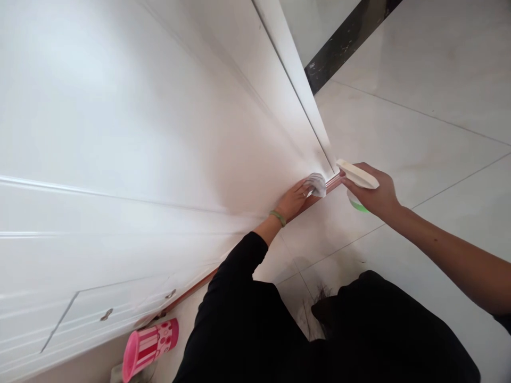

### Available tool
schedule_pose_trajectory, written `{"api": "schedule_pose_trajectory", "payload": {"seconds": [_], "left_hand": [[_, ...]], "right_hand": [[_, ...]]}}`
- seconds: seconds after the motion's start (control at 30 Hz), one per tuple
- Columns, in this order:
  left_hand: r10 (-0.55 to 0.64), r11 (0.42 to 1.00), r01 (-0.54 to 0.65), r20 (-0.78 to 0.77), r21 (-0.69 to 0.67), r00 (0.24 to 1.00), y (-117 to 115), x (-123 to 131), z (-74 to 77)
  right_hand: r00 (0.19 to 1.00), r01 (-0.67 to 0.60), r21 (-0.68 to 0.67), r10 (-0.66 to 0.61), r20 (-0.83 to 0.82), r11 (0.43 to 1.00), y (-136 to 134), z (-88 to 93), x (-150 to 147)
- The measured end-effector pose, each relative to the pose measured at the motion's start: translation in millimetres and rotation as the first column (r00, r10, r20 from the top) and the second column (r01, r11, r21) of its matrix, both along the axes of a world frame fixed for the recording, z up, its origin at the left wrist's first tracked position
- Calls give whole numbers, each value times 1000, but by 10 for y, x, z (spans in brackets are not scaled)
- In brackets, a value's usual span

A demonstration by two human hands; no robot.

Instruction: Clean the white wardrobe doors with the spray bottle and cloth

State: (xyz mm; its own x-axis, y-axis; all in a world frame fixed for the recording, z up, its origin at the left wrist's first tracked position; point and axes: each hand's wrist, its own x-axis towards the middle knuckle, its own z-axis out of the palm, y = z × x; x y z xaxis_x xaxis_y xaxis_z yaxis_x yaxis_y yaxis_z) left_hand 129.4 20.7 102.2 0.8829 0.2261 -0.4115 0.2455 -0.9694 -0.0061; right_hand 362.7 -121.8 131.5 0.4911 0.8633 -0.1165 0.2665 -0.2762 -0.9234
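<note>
My left hand [293, 202], with a green bangle at the wrist, is closed on a pale grey cloth [316, 184]. It presses the cloth at the foot of the white panelled surface [239, 159], by the reddish-brown skirting strip [305, 206]. Just to the right, my right hand [377, 189] grips a spray bottle [357, 174] by its white trigger head. Part of the bottle's body, with a green area, shows below the fingers; the rest is hidden by the hand.
Pale tiles cover the floor [431, 143], with a dark stone strip [347, 45] at the top. A pink patterned bin [149, 348] stands at lower left, close to the white panels. Small metal handles [106, 314] sit on the panels. My dark-clothed knees fill the bottom.
</note>
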Motion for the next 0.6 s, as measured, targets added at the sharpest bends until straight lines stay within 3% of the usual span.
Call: {"api": "schedule_pose_trajectory", "payload": {"seconds": [0.17, 0.27, 0.33, 0.47, 0.6], "left_hand": [[55, 998, -55, 2, 33, 998, -6, -426, 196], [96, 994, -97, 16, 51, 995, -8, -578, 303], [133, 989, -134, 33, 65, 991, 6, -676, 366], [193, 977, -199, 74, 82, 978, 31, -844, 433], [233, 965, -245, 123, 94, 965, 8, -923, 428]], "right_hand": [[1000, 2, 53, -3, 27, 999, 545, 205, -152], [1000, -11, 125, 8, 17, 992, 683, 268, -173], [1000, -11, 130, 7, 30, 991, 658, 192, -138], [997, 29, -6, -29, 69, 1000, 537, -79, -64], [1000, -3, 17, 3, -13, 1000, 541, -118, -104]]}}
